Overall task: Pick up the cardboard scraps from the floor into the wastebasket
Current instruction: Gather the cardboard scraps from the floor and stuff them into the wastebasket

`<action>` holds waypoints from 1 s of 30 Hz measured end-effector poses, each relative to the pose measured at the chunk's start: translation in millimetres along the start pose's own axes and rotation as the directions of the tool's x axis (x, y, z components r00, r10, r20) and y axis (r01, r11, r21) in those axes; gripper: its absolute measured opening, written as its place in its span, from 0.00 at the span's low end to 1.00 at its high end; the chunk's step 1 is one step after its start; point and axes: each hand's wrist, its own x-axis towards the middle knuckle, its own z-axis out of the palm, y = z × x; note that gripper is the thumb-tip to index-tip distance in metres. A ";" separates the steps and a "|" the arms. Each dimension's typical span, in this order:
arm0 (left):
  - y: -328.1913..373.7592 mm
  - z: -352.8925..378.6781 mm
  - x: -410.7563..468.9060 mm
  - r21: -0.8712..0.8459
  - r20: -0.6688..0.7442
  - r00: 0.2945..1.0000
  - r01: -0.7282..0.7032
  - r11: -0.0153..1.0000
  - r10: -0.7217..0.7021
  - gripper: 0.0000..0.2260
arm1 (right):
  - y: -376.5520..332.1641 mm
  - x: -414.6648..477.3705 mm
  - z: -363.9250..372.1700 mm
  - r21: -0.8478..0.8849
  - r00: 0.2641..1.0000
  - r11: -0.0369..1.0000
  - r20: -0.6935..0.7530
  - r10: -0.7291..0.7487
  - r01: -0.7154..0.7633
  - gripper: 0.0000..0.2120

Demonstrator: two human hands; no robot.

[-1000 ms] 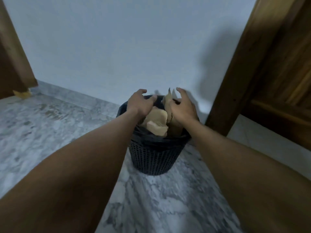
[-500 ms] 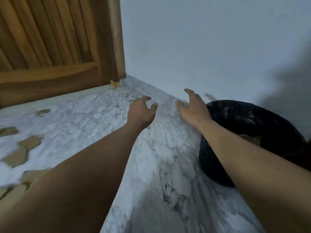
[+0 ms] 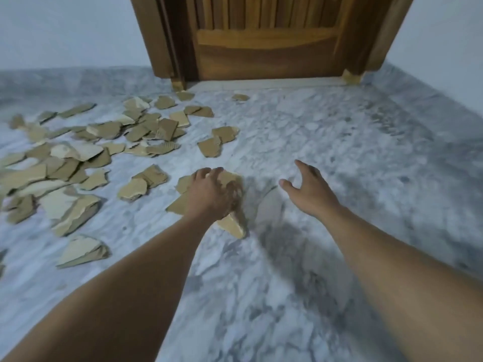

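1. Dozens of cardboard scraps (image 3: pixel 86 158) lie scattered on the marble floor (image 3: pixel 326 142) — mostly from nine to eleven o'clock of my view, with a few more near the wooden door (image 3: pixel 264 37) at twelve.
2. My left hand (image 3: pixel 213 195) is palm down on a small cluster of scraps (image 3: pixel 232 226) near centre, fingers curled over them; blur keeps me from telling whether they are clamped or only pressed.
3. My right hand (image 3: pixel 309 192) hovers at about two o'clock of the left one — fingers spread apart, holding nothing, above bare floor.
4. I see no wastebasket in this view.
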 end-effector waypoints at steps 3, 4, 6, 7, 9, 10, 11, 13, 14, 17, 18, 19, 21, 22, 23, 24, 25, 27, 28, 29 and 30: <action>-59.4 6.5 -6.0 0.144 0.071 0.994 0.076 0.987 -0.087 0.37 | -21.9 14.1 58.0 -0.088 0.984 0.995 0.176 -0.025 0.041 0.41; -76.9 11.2 -4.6 0.176 0.117 0.983 0.120 0.977 -0.142 0.38 | -30.3 20.9 77.2 -0.124 0.977 0.990 0.209 -0.035 0.062 0.42; -100.8 20.3 -3.3 0.237 0.176 0.966 0.145 0.961 -0.189 0.40 | -43.1 30.0 110.1 -0.197 0.970 0.976 0.239 -0.044 0.093 0.46; -109.7 24.4 -1.6 0.267 0.187 0.964 0.137 0.954 -0.190 0.40 | -48.8 34.9 126.6 -0.243 0.971 0.964 0.233 -0.053 0.111 0.48; -124.0 32.0 7.6 0.293 0.178 0.965 0.134 0.947 -0.192 0.39 | -60.7 46.1 153.5 -0.340 0.980 0.930 0.179 -0.084 0.142 0.52; -128.3 32.3 15.6 0.293 0.151 0.970 0.140 0.946 -0.190 0.37 | -66.6 53.5 164.4 -0.372 0.985 0.916 0.134 -0.106 0.149 0.53; -131.9 31.9 25.4 0.293 0.113 0.977 0.142 0.946 -0.181 0.36 | -72.6 61.8 172.9 -0.394 0.988 0.906 0.087 -0.128 0.152 0.54; -138.7 29.0 47.9 0.294 0.039 0.989 0.123 0.948 -0.140 0.36 | -84.9 82.4 181.8 -0.392 0.987 0.907 0.017 -0.161 0.155 0.54; -143.7 25.9 59.9 0.292 0.003 0.993 0.111 0.950 -0.117 0.36 | -91.6 95.6 184.4 -0.376 0.985 0.913 0.003 -0.171 0.160 0.54; -165.2 18.1 97.6 0.206 -0.114 0.988 0.125 0.970 -0.103 0.37 | -114.1 137.0 192.8 -0.367 0.974 0.906 0.006 -0.226 0.213 0.47; -170.6 17.5 107.0 0.172 -0.120 0.985 0.143 0.975 -0.123 0.37 | -123.3 150.4 197.1 -0.350 0.968 0.907 0.004 -0.250 0.236 0.43; -173.7 18.9 114.7 0.163 -0.095 0.986 0.154 0.975 -0.140 0.38 | -133.0 163.7 201.8 -0.331 0.963 0.910 -0.014 -0.270 0.251 0.40; -175.5 26.0 129.5 0.226 -0.019 0.986 0.165 0.960 -0.165 0.39 | -147.5 190.8 209.8 -0.335 0.941 0.908 -0.130 -0.311 0.254 0.36; -177.3 28.8 137.7 0.267 0.003 0.984 0.173 0.948 -0.180 0.39 | -153.5 202.7 211.2 -0.354 0.925 0.905 -0.206 -0.320 0.235 0.37; -179.9 29.2 146.5 0.294 0.003 0.980 0.189 0.937 -0.199 0.38 | -158.1 213.0 211.8 -0.369 0.910 0.905 -0.263 -0.319 0.211 0.39; -183.5 27.8 156.2 0.315 -0.006 0.977 0.206 0.926 -0.215 0.38 | -160.7 223.5 211.6 -0.368 0.903 0.910 -0.297 -0.311 0.193 0.42; -186.1 25.9 165.9 0.332 -0.019 0.974 0.219 0.918 -0.226 0.37 | -161.8 235.6 209.3 -0.357 0.904 0.918 -0.310 -0.294 0.176 0.44; -188.7 24.2 178.6 0.347 -0.051 0.968 0.247 0.905 -0.245 0.35 | -164.8 263.1 202.0 -0.312 0.937 0.943 -0.279 -0.211 0.120 0.48; -189.4 23.1 179.8 0.338 -0.072 0.968 0.252 0.907 -0.241 0.33 | -168.0 276.4 197.9 -0.280 0.954 0.957 -0.258 -0.151 0.076 0.49; -188.7 22.4 180.2 0.315 -0.098 0.967 0.253 0.915 -0.234 0.32 | -171.9 289.5 193.1 -0.248 0.965 0.968 -0.249 -0.086 0.023 0.49; -187.4 21.7 179.1 0.287 -0.122 0.965 0.257 0.923 -0.231 0.32 | -175.2 302.6 189.0 -0.225 0.969 0.974 -0.247 -0.024 -0.033 0.50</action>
